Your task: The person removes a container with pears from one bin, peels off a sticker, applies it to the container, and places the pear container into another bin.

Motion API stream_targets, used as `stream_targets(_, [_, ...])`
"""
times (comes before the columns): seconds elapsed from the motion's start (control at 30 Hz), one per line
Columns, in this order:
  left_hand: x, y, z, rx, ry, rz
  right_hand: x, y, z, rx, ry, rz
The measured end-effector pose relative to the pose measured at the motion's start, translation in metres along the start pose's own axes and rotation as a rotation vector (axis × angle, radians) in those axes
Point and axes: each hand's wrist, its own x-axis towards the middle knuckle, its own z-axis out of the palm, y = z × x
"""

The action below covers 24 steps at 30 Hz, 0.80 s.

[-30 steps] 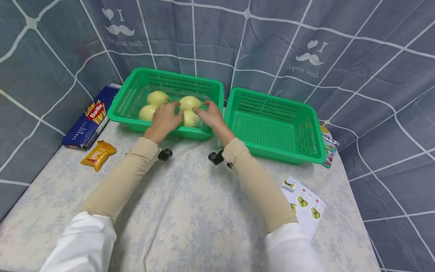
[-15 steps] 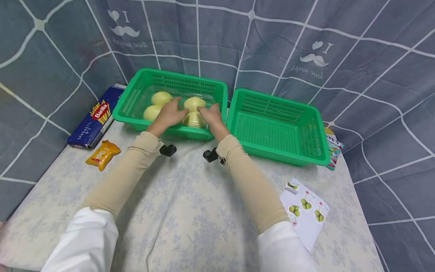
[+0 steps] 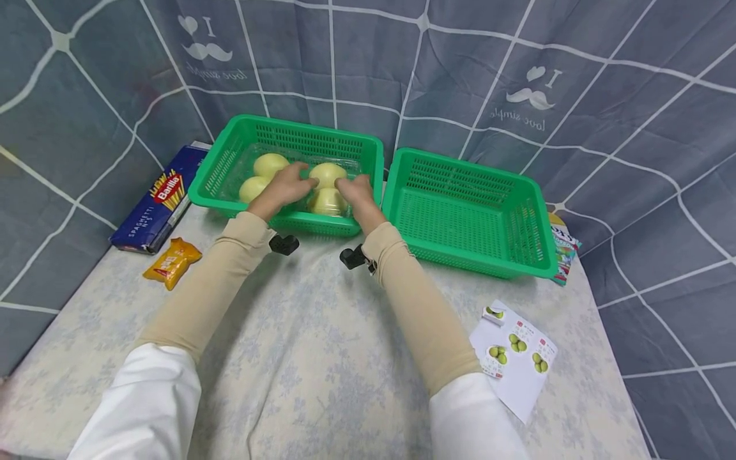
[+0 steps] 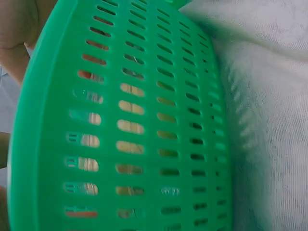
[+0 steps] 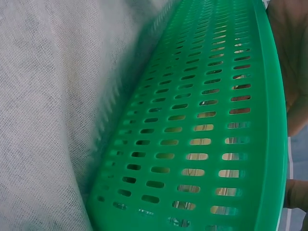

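Two pale yellow melons [image 3: 328, 174] sit in a clear plastic box [image 3: 328, 212] inside the left green basket [image 3: 232, 207]. My left hand [image 3: 287, 184] grips the left side of that box, thumb over its edge by the melons. At the opposite side my right hand [image 3: 359, 193] holds the box, its thumb also near the melons. Fingertips of both hands are hidden. More pale yellow melons [image 3: 253, 189] lie to the left in the same basket. Both wrist views mostly show the basket's slotted front wall [image 4: 144, 115], with parts of the palms [image 5: 288, 57] above its rim.
A second green basket [image 3: 454, 220] stands to the right. A blue spaghetti box [image 3: 152, 207] and an orange snack packet [image 3: 172, 262] lie at left. A colourful packet [image 3: 563, 249] stands behind the right basket. A paper sheet with fruit stickers [image 3: 520, 364] lies at right.
Both hands have closed inward on the sides of the plastic box, the right hand lower and nearer. The box has barely moved. The head view has shifted slightly.
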Motion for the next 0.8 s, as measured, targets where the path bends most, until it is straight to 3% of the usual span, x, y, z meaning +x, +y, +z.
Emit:
stream_targets(0.17, [0.0002,0.0045,0.0026,-0.011,-0.04,-0.021,0.0002,0.0017,0.0007,0.028,-0.009,-0.006])
stream_targets(0.8, [0.0016,0.0031,0.0016,-0.021,0.004,-0.023,-0.0031,0.0006,0.0033,0.053,-0.003,-0.018])
